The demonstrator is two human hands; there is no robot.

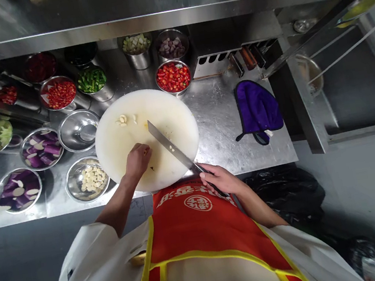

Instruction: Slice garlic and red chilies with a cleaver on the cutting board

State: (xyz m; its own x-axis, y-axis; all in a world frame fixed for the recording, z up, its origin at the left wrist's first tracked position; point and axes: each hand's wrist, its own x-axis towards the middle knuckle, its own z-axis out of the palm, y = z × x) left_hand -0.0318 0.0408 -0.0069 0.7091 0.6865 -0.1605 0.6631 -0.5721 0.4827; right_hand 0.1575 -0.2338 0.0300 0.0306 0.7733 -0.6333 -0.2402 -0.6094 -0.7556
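Knife (169,144) in my right hand (221,179), I have my fingers wrapped around its dark handle at the near edge of the round white cutting board (176,108). The blade slants away to the left across the board, a few pale bits stuck on it; I can't tell whether it touches the surface. My left hand (137,160) is over the board, left of the blade, fingers curled in; whether they pinch anything I cannot tell. Beyond that hand, toward the far left of the board, lie a few garlic pieces (122,120), and a small dark scrap (152,168) sits nearer me. Just left of the board, a steel bowl (73,184) holds peeled cloves (93,178), with a shiny bowl (78,129) behind it. Cut red chillies (173,76) fill a container past the board's far edge, and a purple cloth mitt (257,104) lies well to the right on the counter (219,142).
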